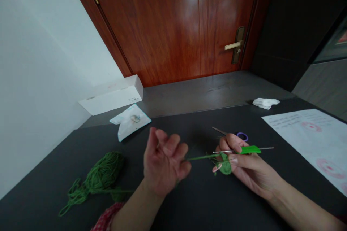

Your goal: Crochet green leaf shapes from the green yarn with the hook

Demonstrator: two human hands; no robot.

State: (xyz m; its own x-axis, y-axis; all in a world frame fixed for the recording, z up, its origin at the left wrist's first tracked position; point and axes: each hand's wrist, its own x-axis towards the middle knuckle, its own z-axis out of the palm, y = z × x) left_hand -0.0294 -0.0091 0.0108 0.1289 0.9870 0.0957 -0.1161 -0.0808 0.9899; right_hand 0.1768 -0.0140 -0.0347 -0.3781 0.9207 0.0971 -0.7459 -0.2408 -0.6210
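My right hand (244, 168) pinches a crochet hook (251, 149) with a bright green handle and a metal shaft, and also holds a small green crocheted piece (225, 166) under its fingers. A taut green yarn strand (200, 157) runs from that piece leftward to my left hand (164, 162), whose fingers are curled around the strand, palm toward me. The strand carries on down to a loose skein of dark green yarn (101, 175) lying on the black table (195, 202) at the left.
Scissors with a purple handle (238, 135) lie just behind my right hand. A printed paper sheet (317, 140) covers the table's right side. A crumpled white tissue (265, 103), a plastic bag (131, 121) and a white box (114, 95) sit farther back. A wooden door (179, 25) stands behind.
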